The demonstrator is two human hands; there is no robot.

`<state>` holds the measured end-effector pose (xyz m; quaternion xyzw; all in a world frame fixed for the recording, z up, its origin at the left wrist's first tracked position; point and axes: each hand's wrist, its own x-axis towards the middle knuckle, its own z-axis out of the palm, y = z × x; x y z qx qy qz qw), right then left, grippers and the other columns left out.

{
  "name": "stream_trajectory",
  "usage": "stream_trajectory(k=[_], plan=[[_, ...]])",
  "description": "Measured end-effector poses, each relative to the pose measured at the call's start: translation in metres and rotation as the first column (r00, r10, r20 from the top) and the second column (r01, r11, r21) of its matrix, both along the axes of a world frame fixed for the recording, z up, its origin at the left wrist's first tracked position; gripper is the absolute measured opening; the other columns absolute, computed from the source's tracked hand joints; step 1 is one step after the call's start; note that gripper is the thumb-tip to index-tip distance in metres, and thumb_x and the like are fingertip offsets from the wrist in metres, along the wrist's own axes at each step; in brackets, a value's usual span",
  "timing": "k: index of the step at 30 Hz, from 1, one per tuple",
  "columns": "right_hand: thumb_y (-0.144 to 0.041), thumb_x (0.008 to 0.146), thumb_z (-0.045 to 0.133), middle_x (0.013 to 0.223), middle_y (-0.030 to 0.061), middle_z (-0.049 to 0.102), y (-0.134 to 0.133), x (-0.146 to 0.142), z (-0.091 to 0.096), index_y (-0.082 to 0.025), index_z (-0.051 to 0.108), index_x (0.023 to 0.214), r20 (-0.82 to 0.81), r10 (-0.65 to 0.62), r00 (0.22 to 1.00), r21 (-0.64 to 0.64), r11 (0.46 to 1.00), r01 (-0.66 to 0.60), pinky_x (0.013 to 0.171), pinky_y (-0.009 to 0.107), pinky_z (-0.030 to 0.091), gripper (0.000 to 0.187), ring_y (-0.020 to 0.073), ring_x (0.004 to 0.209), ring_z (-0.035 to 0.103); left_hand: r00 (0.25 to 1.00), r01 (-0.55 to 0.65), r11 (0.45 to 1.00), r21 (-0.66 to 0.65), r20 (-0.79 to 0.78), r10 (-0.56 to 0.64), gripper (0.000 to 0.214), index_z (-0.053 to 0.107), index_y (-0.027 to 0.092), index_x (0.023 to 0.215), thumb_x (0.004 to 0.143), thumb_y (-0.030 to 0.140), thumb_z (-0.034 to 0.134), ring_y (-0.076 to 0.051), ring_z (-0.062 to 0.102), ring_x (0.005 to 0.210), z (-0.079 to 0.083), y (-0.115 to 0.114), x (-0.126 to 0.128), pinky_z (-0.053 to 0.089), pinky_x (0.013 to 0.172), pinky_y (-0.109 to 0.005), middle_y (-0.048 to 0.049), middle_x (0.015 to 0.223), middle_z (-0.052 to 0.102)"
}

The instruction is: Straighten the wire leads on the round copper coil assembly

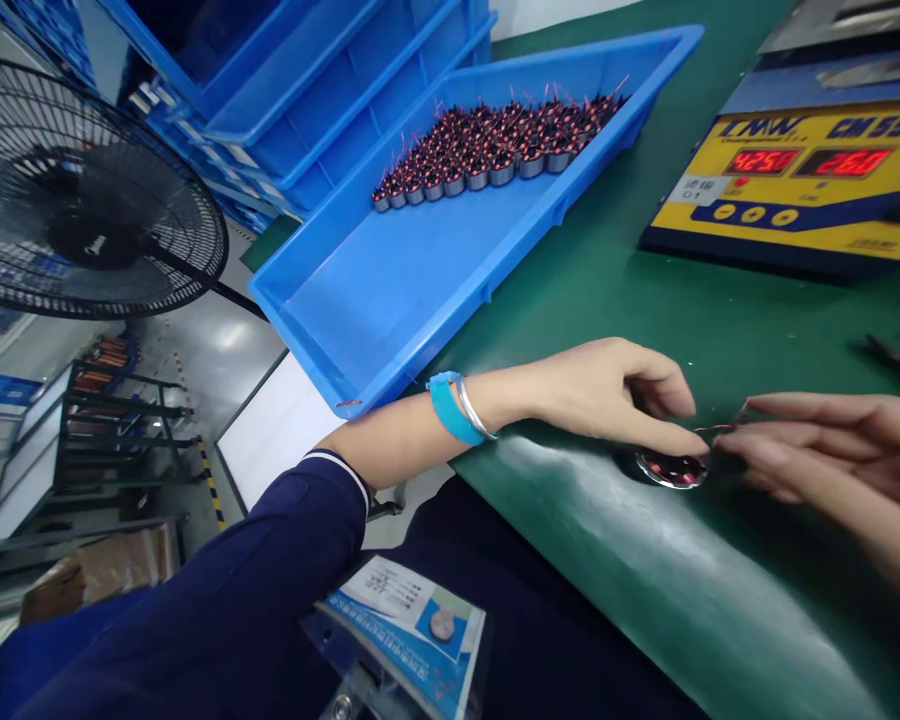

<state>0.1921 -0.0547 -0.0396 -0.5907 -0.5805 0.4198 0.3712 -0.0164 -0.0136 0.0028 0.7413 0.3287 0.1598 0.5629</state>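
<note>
A small round motor stator [673,470] with copper windings and a shiny metal rim is at the green bench top, partly covered by fingers. My left hand [615,395] is closed on it from above, thumb along its upper edge and the other fingers curled. From the right, my right hand [840,450] pinches a thin wire lead [712,428] that runs out from the stator. Thumb and forefinger meet at the wire, and the fingertips partly hide its end. A teal band and a silver bangle circle my left wrist.
A blue tray [390,300] behind my left forearm holds several rows of copper-wound stators [495,145]. Stacked blue crates [307,100] and a black fan [82,190] stand left. A yellow digital control unit [795,190] sits at the back right, with dark pliers-like handles [896,360] nearby.
</note>
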Motion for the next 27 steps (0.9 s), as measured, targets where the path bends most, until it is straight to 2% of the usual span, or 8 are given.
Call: stream_trajectory(k=[2, 4, 7, 10, 13, 17, 22, 27], plan=[[-0.047, 0.048, 0.078, 0.082, 0.0119, 0.064, -0.008, -0.005, 0.001, -0.019, 0.059, 0.108, -0.013, 0.045, 0.999, 0.002, 0.999, -0.045, 0.061, 0.029, 0.055, 0.069, 0.0225, 0.067, 0.063, 0.998, -0.003, 0.992, -0.124, 0.066, 0.011, 0.016, 0.055, 0.007, 0.078, 0.073, 0.023, 0.058, -0.007, 0.05, 0.065, -0.003, 0.001, 0.006, 0.042, 0.062, -0.022, -0.0055, 0.077, 0.058], [-0.044, 0.05, 0.077, 0.082, 0.0105, 0.064, -0.014, -0.013, 0.004, -0.02, 0.057, 0.117, -0.035, -0.005, 0.999, 0.036, 0.999, 0.006, 0.065, 0.027, 0.055, 0.074, 0.0206, 0.069, 0.063, 0.991, -0.02, 0.977, -0.214, 0.128, 0.048, 0.009, 0.055, 0.007, 0.073, 0.073, 0.016, 0.057, -0.006, 0.051, 0.064, -0.007, 0.001, 0.012, 0.043, 0.063, -0.022, -0.0032, 0.07, 0.057], [-0.045, 0.055, 0.075, 0.082, 0.0098, 0.063, -0.018, -0.023, 0.012, -0.019, 0.055, 0.123, -0.039, -0.097, 0.995, 0.068, 0.993, 0.099, 0.069, 0.027, 0.055, 0.076, 0.0174, 0.068, 0.062, 0.962, -0.132, 0.91, -0.393, 0.169, 0.213, 0.006, 0.057, 0.005, 0.074, 0.071, 0.009, 0.06, -0.004, 0.05, 0.061, -0.01, 0.0, 0.019, 0.043, 0.062, -0.019, -0.0002, 0.066, 0.056], [-0.046, 0.058, 0.072, 0.08, 0.0088, 0.062, -0.02, -0.026, 0.016, -0.017, 0.052, 0.127, -0.013, -0.104, 0.994, 0.098, 0.99, 0.105, 0.068, 0.028, 0.055, 0.078, 0.0166, 0.065, 0.061, 0.938, -0.227, 0.818, -0.528, 0.107, 0.329, 0.013, 0.057, 0.007, 0.074, 0.065, 0.0, 0.063, -0.003, 0.045, 0.054, -0.006, -0.001, 0.024, 0.036, 0.052, -0.017, 0.003, 0.059, 0.053], [-0.048, 0.063, 0.068, 0.08, 0.007, 0.061, -0.022, -0.024, 0.016, -0.021, 0.049, 0.132, 0.096, -0.103, 0.99, 0.22, 0.972, 0.08, 0.062, 0.027, 0.053, 0.076, 0.0154, 0.063, 0.059, 0.932, -0.291, 0.767, -0.572, 0.009, 0.361, 0.018, 0.057, 0.009, 0.074, 0.062, -0.002, 0.064, -0.004, 0.041, 0.05, -0.001, 0.0, 0.027, 0.026, 0.043, -0.018, 0.0035, 0.056, 0.051], [-0.049, 0.075, 0.058, 0.077, 0.0045, 0.059, -0.023, -0.024, 0.015, -0.022, 0.059, 0.122, 0.251, -0.13, 0.959, 0.348, 0.937, 0.036, 0.064, 0.025, 0.052, 0.055, 0.011, 0.06, 0.055, 0.933, -0.288, 0.782, -0.553, 0.022, 0.359, 0.015, 0.056, 0.009, 0.076, 0.066, 0.0, 0.062, -0.004, 0.042, 0.053, 0.0, 0.001, 0.027, 0.028, 0.044, -0.018, 0.0033, 0.058, 0.05], [-0.049, 0.074, 0.058, 0.076, 0.0036, 0.06, -0.021, -0.027, 0.019, -0.019, 0.058, 0.123, 0.231, -0.137, 0.963, 0.306, 0.95, 0.062, 0.065, 0.025, 0.052, 0.057, 0.0116, 0.061, 0.056, 0.931, -0.29, 0.816, -0.501, 0.052, 0.362, 0.011, 0.056, 0.008, 0.08, 0.071, 0.003, 0.058, -0.003, 0.045, 0.055, -0.001, -0.002, 0.026, 0.031, 0.045, -0.015, 0.0033, 0.062, 0.052], [-0.05, 0.069, 0.059, 0.071, 0.0037, 0.06, -0.016, -0.023, 0.021, -0.016, 0.061, 0.115, 0.219, -0.128, 0.967, 0.248, 0.966, 0.072, 0.063, 0.026, 0.051, 0.057, 0.0121, 0.057, 0.055, 0.938, -0.26, 0.834, -0.486, 0.078, 0.337, 0.011, 0.056, 0.008, 0.081, 0.072, 0.007, 0.061, -0.002, 0.047, 0.053, -0.003, -0.002, 0.025, 0.032, 0.044, -0.014, 0.0042, 0.06, 0.053]])
